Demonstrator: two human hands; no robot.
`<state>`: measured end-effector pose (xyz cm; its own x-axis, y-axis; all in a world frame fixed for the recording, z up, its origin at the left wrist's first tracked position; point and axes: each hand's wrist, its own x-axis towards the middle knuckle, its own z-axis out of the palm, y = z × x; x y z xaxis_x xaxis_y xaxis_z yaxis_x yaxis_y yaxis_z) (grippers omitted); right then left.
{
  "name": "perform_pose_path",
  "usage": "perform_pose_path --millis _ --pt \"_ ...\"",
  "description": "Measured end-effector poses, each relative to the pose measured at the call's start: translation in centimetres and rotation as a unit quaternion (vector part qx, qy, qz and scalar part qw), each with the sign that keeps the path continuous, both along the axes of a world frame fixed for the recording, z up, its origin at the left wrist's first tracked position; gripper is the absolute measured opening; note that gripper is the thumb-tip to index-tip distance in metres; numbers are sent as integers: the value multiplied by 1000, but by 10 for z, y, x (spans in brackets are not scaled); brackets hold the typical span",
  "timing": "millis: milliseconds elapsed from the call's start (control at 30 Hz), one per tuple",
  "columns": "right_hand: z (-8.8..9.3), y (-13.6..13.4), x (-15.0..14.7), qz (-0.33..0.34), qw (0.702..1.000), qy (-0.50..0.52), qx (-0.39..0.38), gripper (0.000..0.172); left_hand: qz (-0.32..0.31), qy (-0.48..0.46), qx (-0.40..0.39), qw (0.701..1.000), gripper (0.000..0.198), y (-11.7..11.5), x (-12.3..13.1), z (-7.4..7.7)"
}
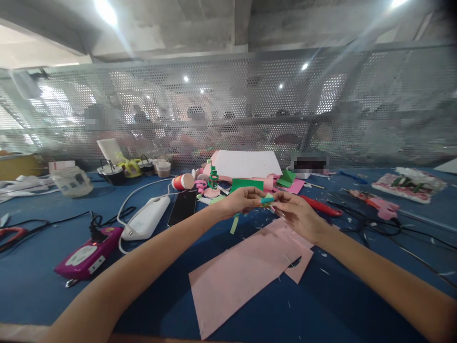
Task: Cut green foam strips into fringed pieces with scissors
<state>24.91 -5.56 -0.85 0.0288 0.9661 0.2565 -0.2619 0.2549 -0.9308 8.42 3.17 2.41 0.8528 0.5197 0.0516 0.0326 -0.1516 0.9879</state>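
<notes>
My left hand (240, 201) and my right hand (299, 212) meet above the middle of the table, fingertips pinched together. Between them is a small teal and pale green paper piece (267, 200), which looks rolled or folded; its far side is hidden by fingers. Below the hands lies a large pink paper sheet (243, 276), with a smaller pink piece with a hole (303, 269) at its right corner. A pale green paper strip (234, 225) is just under my left hand. Behind the hands rests a green paper sheet (246, 185).
To the left are a phone (182, 208), a white power bank (148, 218) and a purple power strip (89, 252) with cables. On the right lie a red-handled tool (321, 206) and a pink glue gun (382, 206). White sheets (246, 163) stand before a perforated metal screen (228, 95).
</notes>
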Motion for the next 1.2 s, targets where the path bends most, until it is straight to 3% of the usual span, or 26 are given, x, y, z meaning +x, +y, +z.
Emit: perform_pose_path --millis 333,567,800,1200 --pt "5 -4 -3 6 1000 13 -11 12 2 82 41 996 33 1 0 -6" --pt "5 -4 -3 7 1000 14 -9 13 33 29 -16 999 40 3 3 -9" --pt "2 -2 -1 -2 1000 -26 7 13 33 8 -25 999 42 1 2 -5" --pt "3 -2 -1 -9 1000 10 -3 14 37 -20 -16 999 47 3 2 -8"
